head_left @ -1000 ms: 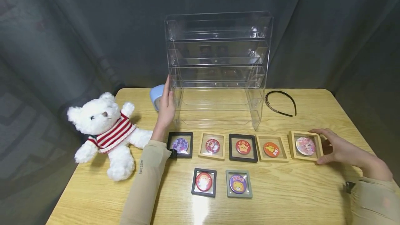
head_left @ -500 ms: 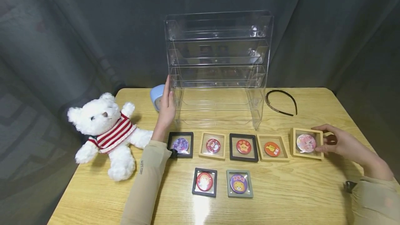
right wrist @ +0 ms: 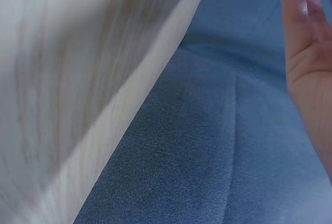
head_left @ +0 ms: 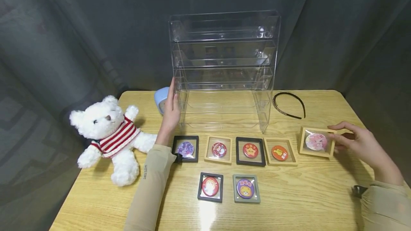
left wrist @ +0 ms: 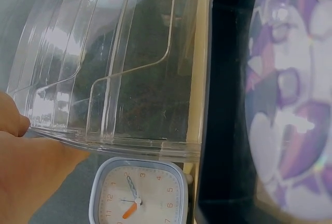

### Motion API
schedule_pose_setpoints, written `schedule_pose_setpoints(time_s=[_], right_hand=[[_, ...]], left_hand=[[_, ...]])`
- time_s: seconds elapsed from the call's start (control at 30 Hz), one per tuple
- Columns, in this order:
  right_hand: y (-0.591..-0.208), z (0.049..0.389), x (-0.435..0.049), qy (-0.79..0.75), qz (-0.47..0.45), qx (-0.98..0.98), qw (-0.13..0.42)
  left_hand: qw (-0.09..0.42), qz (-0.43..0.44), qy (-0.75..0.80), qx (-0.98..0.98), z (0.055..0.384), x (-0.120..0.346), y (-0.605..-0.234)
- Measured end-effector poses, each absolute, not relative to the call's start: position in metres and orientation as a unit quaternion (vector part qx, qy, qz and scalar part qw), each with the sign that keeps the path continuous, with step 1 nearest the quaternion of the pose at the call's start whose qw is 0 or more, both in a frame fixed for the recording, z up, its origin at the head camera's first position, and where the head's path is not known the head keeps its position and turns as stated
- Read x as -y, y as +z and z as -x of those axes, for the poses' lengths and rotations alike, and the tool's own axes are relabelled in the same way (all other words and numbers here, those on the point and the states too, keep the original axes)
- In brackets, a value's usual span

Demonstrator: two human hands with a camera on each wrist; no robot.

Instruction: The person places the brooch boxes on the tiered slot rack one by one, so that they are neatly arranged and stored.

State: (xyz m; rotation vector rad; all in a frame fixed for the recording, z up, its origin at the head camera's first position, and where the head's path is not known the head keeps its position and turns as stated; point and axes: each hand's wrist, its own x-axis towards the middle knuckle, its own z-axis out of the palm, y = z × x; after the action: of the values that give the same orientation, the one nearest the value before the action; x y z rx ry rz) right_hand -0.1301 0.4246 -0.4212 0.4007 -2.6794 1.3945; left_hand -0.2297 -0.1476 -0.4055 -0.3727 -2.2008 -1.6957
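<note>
At the right of the head view, my right hand (head_left: 364, 147) pinches the right edge of a light-wood display frame (head_left: 302, 145) holding a round pink badge (head_left: 316, 141). This frame is tilted; whether its lower edge touches the table I cannot tell. My left hand (head_left: 171, 111) lies with straight fingers against the left side of a tiered clear acrylic display rack (head_left: 222, 63). In the left wrist view that hand (left wrist: 36, 172) touches the rack's edge (left wrist: 129, 149). The right wrist view catches only part of my right hand (right wrist: 311, 63); the held frame is outside it.
Several badge frames lie before the rack, among them a black one (head_left: 237, 152), a wood one (head_left: 293, 163) and a grey-green one (head_left: 235, 188). A white teddy bear (head_left: 123, 167) sits left, a blue clock (head_left: 160, 97) behind my left hand, a black headband (head_left: 303, 106) right.
My right hand has lifted and tilted the pink-badge frame, shifting it slightly back and to the right. The left hand and the rack stay where they were.
</note>
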Motion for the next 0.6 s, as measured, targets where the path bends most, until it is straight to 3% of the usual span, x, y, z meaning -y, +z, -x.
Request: schedule_pose_setpoints(time_s=[0.6], right_hand=[[-0.407, 0.135, -0.400, 0.475, -0.130, 0.853, 0.175]], left_hand=[[0.162, 0.116, -0.602, 0.774, 0.230, 0.148, -0.406]])
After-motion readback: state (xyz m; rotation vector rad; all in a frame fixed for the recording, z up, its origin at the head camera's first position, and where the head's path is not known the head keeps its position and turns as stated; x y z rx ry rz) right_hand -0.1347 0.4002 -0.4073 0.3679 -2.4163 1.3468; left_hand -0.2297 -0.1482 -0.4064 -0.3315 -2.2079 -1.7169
